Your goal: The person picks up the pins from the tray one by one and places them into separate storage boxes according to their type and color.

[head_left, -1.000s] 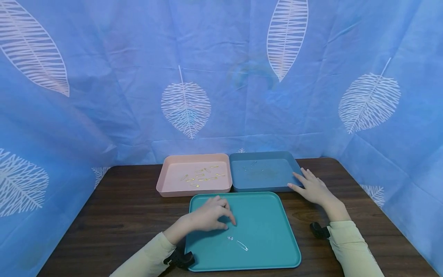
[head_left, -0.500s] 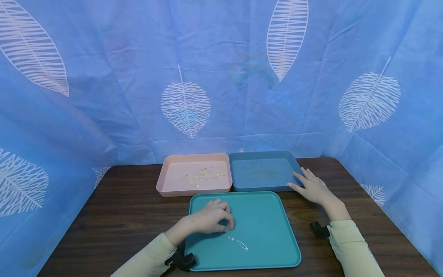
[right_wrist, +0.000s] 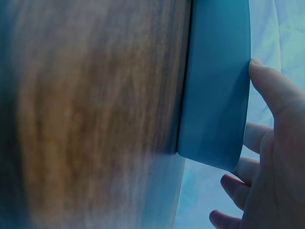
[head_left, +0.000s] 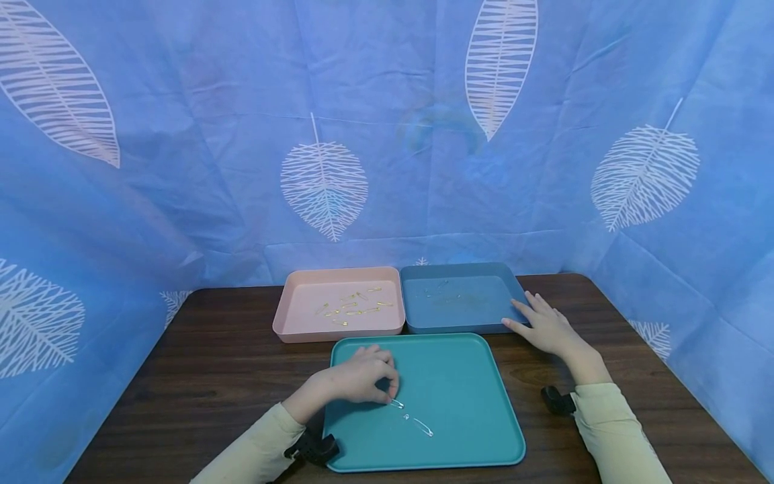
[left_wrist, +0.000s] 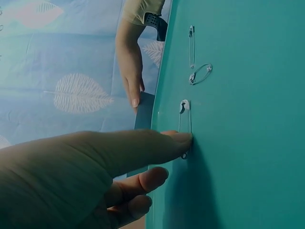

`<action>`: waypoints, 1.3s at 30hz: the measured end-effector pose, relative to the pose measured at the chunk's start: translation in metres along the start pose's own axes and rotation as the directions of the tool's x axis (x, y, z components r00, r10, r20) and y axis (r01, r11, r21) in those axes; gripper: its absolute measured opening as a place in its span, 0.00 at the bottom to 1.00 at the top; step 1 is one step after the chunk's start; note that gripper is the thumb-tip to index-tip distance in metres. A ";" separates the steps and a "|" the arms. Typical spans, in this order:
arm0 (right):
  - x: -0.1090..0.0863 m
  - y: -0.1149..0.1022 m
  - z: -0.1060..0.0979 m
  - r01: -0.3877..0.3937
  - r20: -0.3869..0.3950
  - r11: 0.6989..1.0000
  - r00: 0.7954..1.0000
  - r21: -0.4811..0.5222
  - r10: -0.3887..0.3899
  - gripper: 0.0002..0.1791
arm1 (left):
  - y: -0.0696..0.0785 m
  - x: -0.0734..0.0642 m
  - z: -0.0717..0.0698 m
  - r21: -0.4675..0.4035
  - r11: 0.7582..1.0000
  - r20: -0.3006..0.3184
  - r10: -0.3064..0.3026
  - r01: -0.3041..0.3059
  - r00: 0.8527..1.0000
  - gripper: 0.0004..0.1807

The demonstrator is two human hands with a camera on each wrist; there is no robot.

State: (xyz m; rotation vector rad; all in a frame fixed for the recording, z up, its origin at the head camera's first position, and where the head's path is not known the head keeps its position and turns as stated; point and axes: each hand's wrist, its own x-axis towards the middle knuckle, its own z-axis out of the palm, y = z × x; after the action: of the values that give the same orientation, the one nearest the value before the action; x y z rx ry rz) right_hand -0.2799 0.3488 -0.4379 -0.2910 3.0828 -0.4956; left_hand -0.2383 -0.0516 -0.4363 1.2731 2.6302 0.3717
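Note:
Between thumb and index finger, my left hand (head_left: 365,376) pinches a silver safety pin (left_wrist: 185,106) over the left part of the teal tray (head_left: 459,396); the fingertips cover the pin's coil end. Two more silver pins lie close by on the tray: a smaller, rounded safety pin (left_wrist: 192,78) and a long, slim safety pin (left_wrist: 192,47). My right hand (head_left: 549,331) rests with spread fingers at the right front corner of the blue tray (head_left: 465,329). Its thumb touches the rim in the right wrist view, and it holds nothing.
Left of the blue tray, a pink tray (head_left: 296,323) holds several gold safety pins (head_left: 355,312). Several thin silver pins (head_left: 443,284) lie in the blue tray. The dark wooden table (head_left: 199,376) reaches back to a blue leaf-patterned curtain (head_left: 393,188).
My left hand has come slightly down and its thumb and index finger have closed on a safety pin, which now pokes out from the fingertips. The right hand stays at the blue tray.

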 end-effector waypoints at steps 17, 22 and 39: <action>0.000 0.003 0.000 0.003 -0.005 1.000 1.000 -0.007 -0.003 0.43 | 0.002 0.002 -0.006 -0.003 1.000 -0.032 0.012 -0.012 0.999 0.11; 0.000 0.001 0.001 0.002 -0.006 1.000 1.000 -0.008 -0.002 0.42 | 0.002 0.005 -0.012 0.020 1.000 -0.056 0.023 -0.022 0.998 0.10; -0.001 0.000 0.000 0.000 -0.006 1.000 1.000 -0.008 0.000 0.43 | 0.001 0.026 -0.029 0.059 0.997 -0.171 0.058 -0.048 0.984 0.09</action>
State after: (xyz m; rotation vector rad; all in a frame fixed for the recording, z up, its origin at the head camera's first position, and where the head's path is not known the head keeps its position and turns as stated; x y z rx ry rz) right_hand -0.2793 0.3484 -0.4383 -0.2907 3.0909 -0.4849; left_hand -0.2616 -0.0340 -0.4100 1.3896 2.7715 0.4399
